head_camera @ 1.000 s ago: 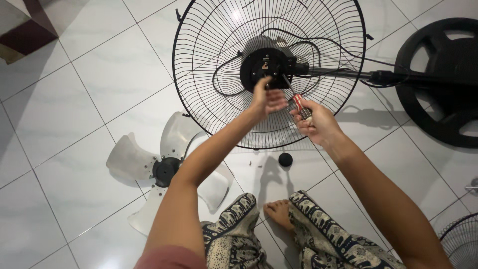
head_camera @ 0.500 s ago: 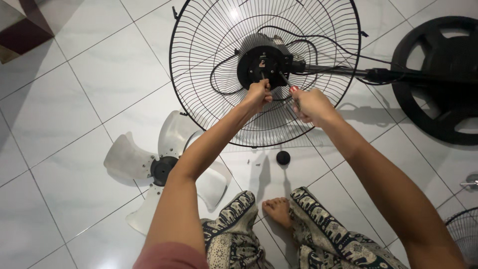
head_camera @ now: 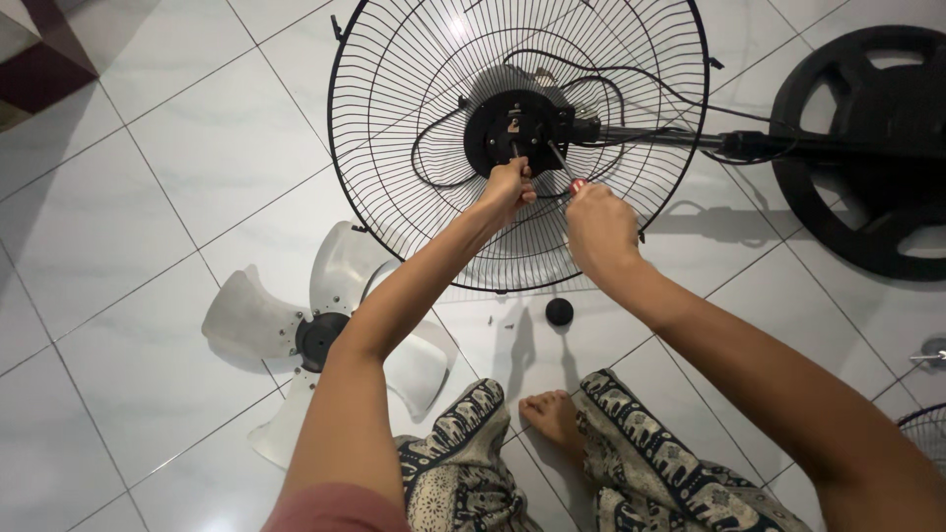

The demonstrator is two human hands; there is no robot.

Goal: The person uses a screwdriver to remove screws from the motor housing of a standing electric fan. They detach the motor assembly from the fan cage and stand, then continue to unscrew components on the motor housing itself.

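Screwdriver (head_camera: 562, 166) is gripped tight in the right hand (head_camera: 597, 225), tip set against the black motor hub (head_camera: 516, 130) inside the wire guard (head_camera: 394, 197); left hand (head_camera: 507, 189) is curled closed just below that hub.

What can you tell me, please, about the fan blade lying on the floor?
The fan blade lies flat on the white tiled floor, off the fan, near the wire guard and under the person's left forearm. It looks like pale, translucent plastic, with broad rounded vanes around a dark round hub. The forearm and a patterned trouser leg hide part of it. Neither hand touches it.
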